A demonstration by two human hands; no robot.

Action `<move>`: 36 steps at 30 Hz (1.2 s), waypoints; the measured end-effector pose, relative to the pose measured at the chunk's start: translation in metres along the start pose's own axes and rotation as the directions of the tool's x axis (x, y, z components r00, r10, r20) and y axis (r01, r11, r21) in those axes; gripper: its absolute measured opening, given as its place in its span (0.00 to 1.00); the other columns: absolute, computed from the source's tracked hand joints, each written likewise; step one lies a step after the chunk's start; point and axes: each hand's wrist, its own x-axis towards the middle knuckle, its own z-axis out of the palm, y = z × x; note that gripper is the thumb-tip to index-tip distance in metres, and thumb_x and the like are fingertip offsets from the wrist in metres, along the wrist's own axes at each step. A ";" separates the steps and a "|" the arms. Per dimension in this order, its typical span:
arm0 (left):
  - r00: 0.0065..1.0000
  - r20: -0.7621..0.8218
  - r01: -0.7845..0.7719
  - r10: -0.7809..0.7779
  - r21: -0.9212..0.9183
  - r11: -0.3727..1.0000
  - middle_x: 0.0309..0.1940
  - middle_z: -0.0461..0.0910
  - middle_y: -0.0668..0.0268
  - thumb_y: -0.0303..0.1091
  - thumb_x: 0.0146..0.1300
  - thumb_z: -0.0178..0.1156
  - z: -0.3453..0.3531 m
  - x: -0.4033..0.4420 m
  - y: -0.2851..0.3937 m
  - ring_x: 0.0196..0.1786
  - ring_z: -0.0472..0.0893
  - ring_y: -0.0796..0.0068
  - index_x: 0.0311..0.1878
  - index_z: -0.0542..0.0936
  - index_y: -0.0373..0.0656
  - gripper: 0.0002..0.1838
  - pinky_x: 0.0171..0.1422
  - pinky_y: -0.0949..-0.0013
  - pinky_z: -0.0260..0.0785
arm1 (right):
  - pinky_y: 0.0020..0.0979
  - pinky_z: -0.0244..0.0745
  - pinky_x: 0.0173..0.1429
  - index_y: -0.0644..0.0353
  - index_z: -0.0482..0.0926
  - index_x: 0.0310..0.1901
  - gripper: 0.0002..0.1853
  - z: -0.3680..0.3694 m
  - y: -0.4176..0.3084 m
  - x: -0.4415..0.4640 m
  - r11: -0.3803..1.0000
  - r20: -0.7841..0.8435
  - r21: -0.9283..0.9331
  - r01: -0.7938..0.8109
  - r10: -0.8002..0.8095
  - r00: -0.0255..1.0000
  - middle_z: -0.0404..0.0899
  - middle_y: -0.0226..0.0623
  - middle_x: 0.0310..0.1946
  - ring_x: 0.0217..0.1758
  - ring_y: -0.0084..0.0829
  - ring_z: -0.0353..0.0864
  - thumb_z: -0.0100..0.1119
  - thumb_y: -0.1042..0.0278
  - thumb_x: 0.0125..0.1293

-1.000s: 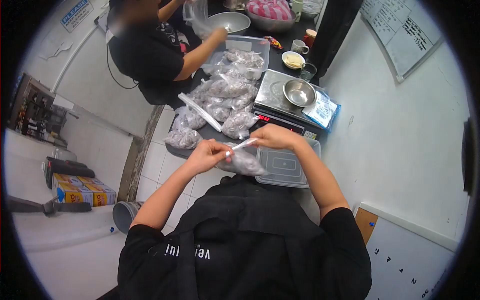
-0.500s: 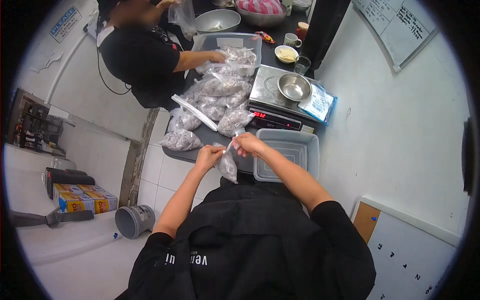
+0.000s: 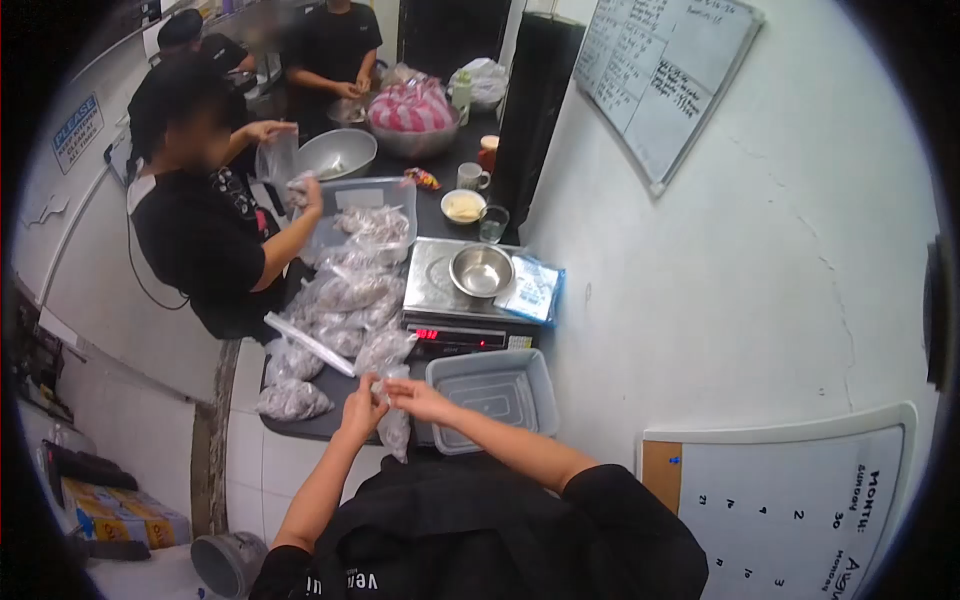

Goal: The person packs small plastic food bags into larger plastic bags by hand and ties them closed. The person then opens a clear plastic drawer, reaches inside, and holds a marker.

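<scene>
In front of my body hangs a small clear plastic bag (image 3: 395, 434) with greyish pieces in its lower part; I cannot make out what they are. My left hand (image 3: 362, 410) pinches the bag's upper part from the left. On the other side, the fingers of my right hand (image 3: 418, 399) are closed on the same neck of plastic. Just beyond my hands lies another filled bag (image 3: 384, 350). Several more filled bags (image 3: 345, 290) are heaped on the dark table, with a folded strip of clear plastic (image 3: 308, 345) across them.
An empty-looking grey plastic tub (image 3: 490, 395) stands right of my hands. Behind it, a scale (image 3: 430, 275) carries a steel bowl (image 3: 482, 271) and a blue-white packet (image 3: 530, 290). A co-worker (image 3: 215, 220) at the left puts pieces into a bag over a clear bin (image 3: 400, 222).
My view has tilted up and turned right, showing more people at the back. The co-worker's hand has risen from the bin to a bag. My hands stay together at the small bag's neck.
</scene>
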 end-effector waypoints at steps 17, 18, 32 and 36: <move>0.910 -0.185 0.319 -0.371 -0.260 0.911 0.24 0.79 0.57 0.25 0.51 0.61 0.018 -0.023 -0.042 0.30 0.80 0.56 0.44 0.63 0.38 0.20 0.39 0.61 0.71 | 0.35 0.70 0.50 0.52 0.83 0.40 0.12 0.028 0.004 0.001 0.509 0.146 -0.821 0.258 -0.249 0.957 0.76 0.33 0.38 0.46 0.37 0.72 0.63 0.59 0.55; 0.909 -0.182 0.323 -0.375 -0.262 0.909 0.24 0.79 0.57 0.25 0.51 0.61 0.018 -0.022 -0.042 0.30 0.80 0.56 0.44 0.63 0.38 0.20 0.39 0.60 0.71 | 0.36 0.70 0.50 0.51 0.84 0.38 0.11 0.029 0.003 0.003 0.503 0.180 -0.817 0.283 -0.245 0.953 0.75 0.33 0.39 0.47 0.37 0.72 0.63 0.59 0.53; 0.946 0.150 0.238 -0.286 0.275 0.931 0.33 0.78 0.48 0.38 0.58 0.57 -0.060 -0.038 0.011 0.41 0.77 0.44 0.43 0.69 0.39 0.15 0.44 0.48 0.69 | 0.53 0.54 0.65 0.45 0.82 0.34 0.09 0.039 -0.034 0.016 -0.046 0.614 -0.725 0.688 -0.497 0.613 0.74 0.26 0.39 0.54 0.31 0.70 0.64 0.56 0.51; 0.921 0.105 0.343 -0.375 0.236 0.909 0.33 0.80 0.48 0.39 0.60 0.55 -0.061 -0.057 0.021 0.40 0.79 0.45 0.43 0.69 0.40 0.15 0.43 0.47 0.69 | 0.55 0.51 0.67 0.46 0.82 0.34 0.09 0.043 -0.034 0.022 -0.057 0.704 -0.634 0.772 -0.456 0.545 0.74 0.27 0.40 0.55 0.33 0.69 0.65 0.57 0.52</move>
